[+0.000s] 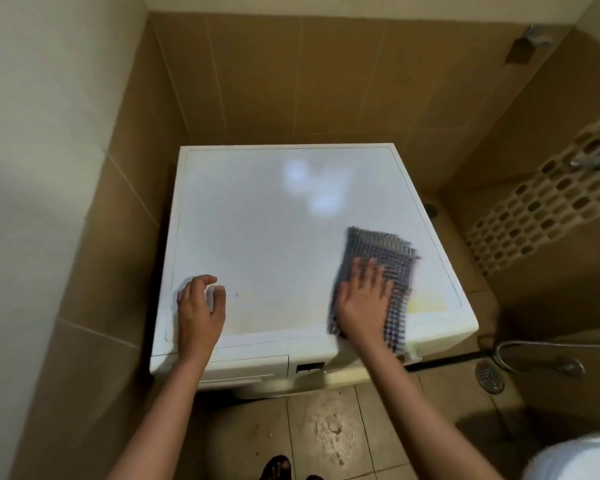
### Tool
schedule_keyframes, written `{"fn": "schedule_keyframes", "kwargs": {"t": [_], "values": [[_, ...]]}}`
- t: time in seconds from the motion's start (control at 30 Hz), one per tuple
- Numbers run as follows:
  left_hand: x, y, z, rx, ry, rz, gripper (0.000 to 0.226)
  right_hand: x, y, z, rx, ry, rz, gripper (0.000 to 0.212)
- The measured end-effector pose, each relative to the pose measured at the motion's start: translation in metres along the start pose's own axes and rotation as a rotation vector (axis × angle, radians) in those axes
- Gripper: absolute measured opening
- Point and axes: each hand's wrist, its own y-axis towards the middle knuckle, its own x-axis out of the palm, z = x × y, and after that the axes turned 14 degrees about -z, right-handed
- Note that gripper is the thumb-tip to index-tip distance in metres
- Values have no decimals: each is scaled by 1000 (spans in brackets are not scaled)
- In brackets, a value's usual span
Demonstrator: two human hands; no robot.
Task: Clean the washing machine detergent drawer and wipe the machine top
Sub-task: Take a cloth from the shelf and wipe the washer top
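The white washing machine top [274, 237] fills the middle of the head view. A grey checked cloth [381, 251] lies flat on its front right part, blurred by motion. My right hand [364, 299] presses on the cloth with straight, spread fingers. My left hand [201, 306] rests on the front left of the top, its fingers loosely curled and holding nothing. The detergent drawer front [250, 367] shows below the front edge at the left, and it looks pushed in. A yellowish stain [426, 303] lies on the top just right of the cloth.
Brown tiled walls close in the machine at the back and both sides. To the right on the floor are a metal drain [489, 375] and a shower hose [520, 355]. A tap [593, 161] sticks out of the right wall. My sandalled foot [276, 467] stands in front.
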Motion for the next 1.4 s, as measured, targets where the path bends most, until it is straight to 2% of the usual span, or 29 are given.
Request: {"fn": "schedule_keyframes", "kwargs": {"t": [0.13, 0.23, 0.37, 0.5, 0.77, 0.9, 1.1, 1.23, 1.4], "values": [[-12, 20, -14, -17, 61, 79, 20, 42, -38, -101, -273, -24, -37, 62], [-17, 34, -23, -38, 77, 120, 20, 50, -51, -165, -496, -104, -189, 59], [-16, 50, -23, -118, 40, 84, 23, 40, -20, -196, -645, -117, -249, 55], [-15, 65, -24, -52, 76, 87, 23, 15, 38, -179, -589, -64, -215, 53], [-8, 88, -31, -75, 96, 64, 22, -44, 127, -49, -163, -25, -81, 59], [-5, 98, -33, -93, 94, 101, 22, -65, 162, 12, 10, 5, 3, 55], [-6, 119, -36, -151, 80, 198, 21, -87, 225, 21, 212, 58, 22, 59], [-6, 125, -36, -195, 46, 225, 21, -91, 254, -24, 161, 29, -16, 61], [-7, 123, -27, -208, 13, 261, 19, -59, 244, -139, -218, -62, -84, 65]]}}
